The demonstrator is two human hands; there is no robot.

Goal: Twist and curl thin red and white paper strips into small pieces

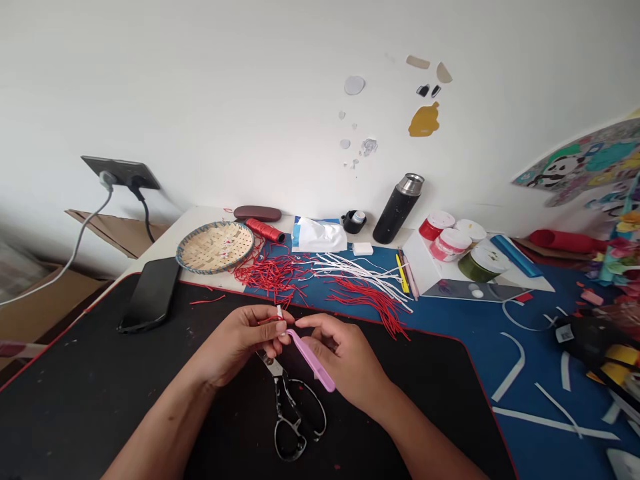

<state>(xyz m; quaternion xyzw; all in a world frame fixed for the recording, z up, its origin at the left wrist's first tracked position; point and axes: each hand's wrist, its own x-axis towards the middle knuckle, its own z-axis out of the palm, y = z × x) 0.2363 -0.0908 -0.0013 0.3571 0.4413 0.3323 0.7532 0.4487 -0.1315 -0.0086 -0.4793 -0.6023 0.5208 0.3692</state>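
My left hand (237, 340) pinches a small white-and-red paper piece (279, 319) between thumb and fingertips. My right hand (343, 360) holds a pink plastic tweezer-like tool (313, 360), and its tip reaches that piece. Just below both hands, black-handled steel scissors (293, 413) lie on the black desk mat (100, 393), partly hidden by the hands. Loose red paper strips (373, 305) spill ahead of my right hand, and white paper strips (360, 270) lie among them.
A woven bamboo tray (215, 247), a red thread spool (265, 231) and a black phone (150, 293) sit ahead left. A black flask (399, 208) and paint jars (449, 244) stand behind. Pale strips lie on the blue mat (540, 373) at right.
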